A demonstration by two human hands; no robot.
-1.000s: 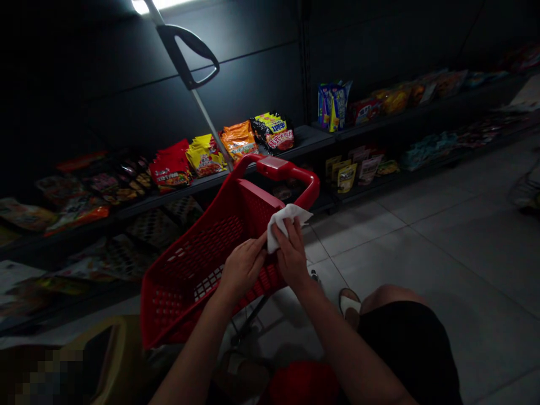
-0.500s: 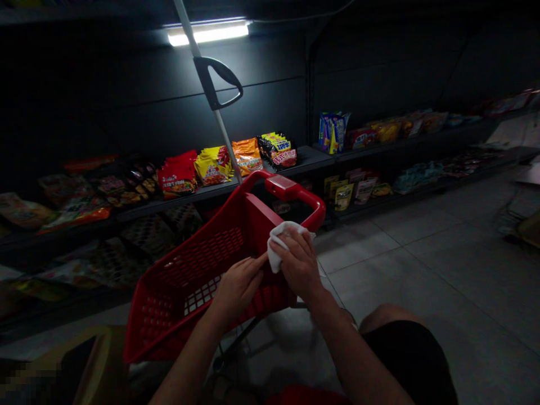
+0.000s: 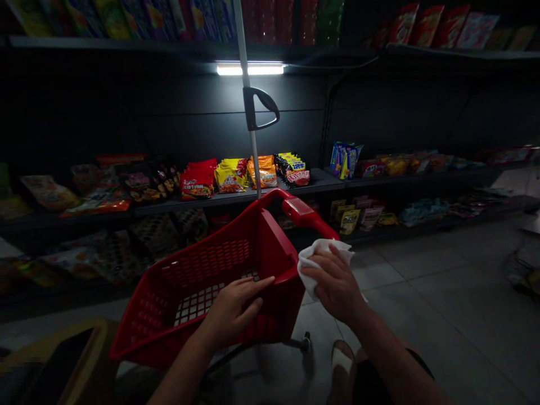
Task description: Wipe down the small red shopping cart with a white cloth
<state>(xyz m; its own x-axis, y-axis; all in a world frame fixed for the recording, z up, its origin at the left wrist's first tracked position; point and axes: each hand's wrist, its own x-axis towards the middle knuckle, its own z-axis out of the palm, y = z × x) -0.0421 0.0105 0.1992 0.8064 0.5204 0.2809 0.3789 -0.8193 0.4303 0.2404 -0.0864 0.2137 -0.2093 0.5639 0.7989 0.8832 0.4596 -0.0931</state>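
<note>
A red plastic shopping basket [image 3: 202,264] on wheels stands tilted in front of me, with its pull handle [image 3: 260,109] raised on a thin pole. My left hand [image 3: 234,306] rests on the basket's near rim, fingers stretched out along it. My right hand [image 3: 335,281] is closed on a white cloth [image 3: 320,253] and presses it against the basket's right corner, just below the red grip bar [image 3: 306,211].
Dark shelves [image 3: 261,194] with snack packets run along the wall behind the basket, lit by a strip lamp [image 3: 250,68]. Grey floor tiles [image 3: 442,304] stretch to the right. A yellowish bin [image 3: 80,360] sits at lower left. My sandalled foot [image 3: 341,357] is below the basket.
The view has tilted up, showing more shelves. My right hand with the cloth slid right, off the rim's middle to the basket's corner; my left hand flattened along the rim.
</note>
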